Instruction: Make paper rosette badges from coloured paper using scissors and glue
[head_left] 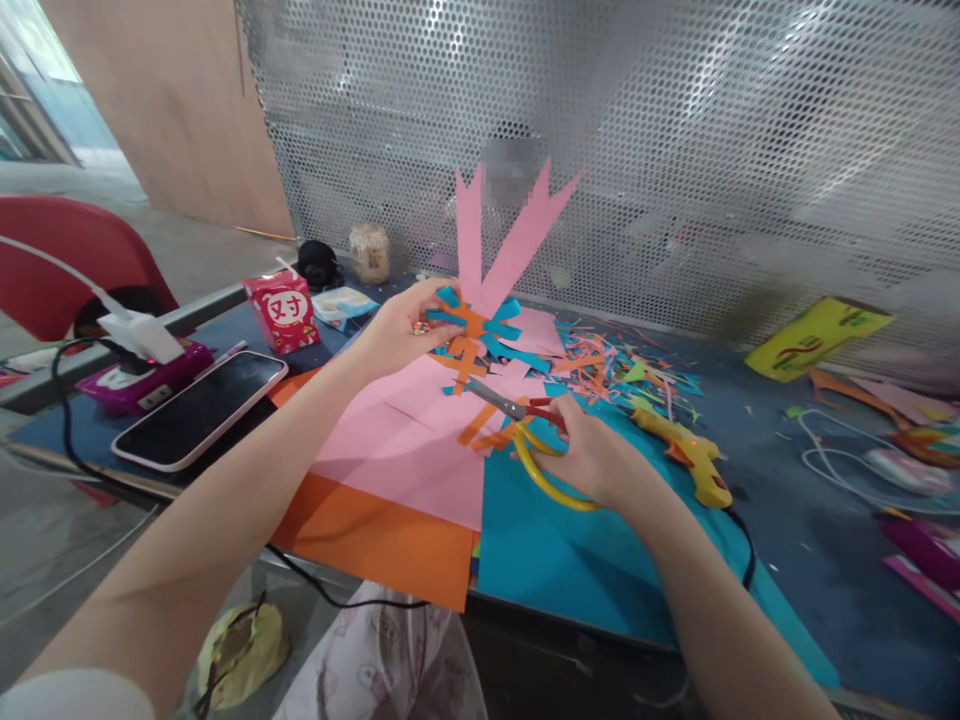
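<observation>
My left hand (pixel 409 335) pinches the left side of a paper figure (pixel 474 318), which has an orange middle, blue fringed pieces and long pink forked strips (pixel 517 240) standing up. In my right hand (pixel 592 450) are scissors (pixel 551 480) with yellow and red handles. Their blades (pixel 495 397) point left, just below the figure, by a hanging orange strip (pixel 465 365); whether they touch it I cannot tell. Orange paper pieces (pixel 491 435) lie under the scissors on a pink sheet (pixel 390 430).
Orange (pixel 375 540) and blue sheets (pixel 570 560) cover the table's front. A yellow glue gun (pixel 690 455) lies right of my right hand, near a heap of paper scraps (pixel 600 365). A phone (pixel 202 405), red drink carton (pixel 281 310) and jar (pixel 369 252) stand or lie leftward. Perforated metal (pixel 637 130) rises behind.
</observation>
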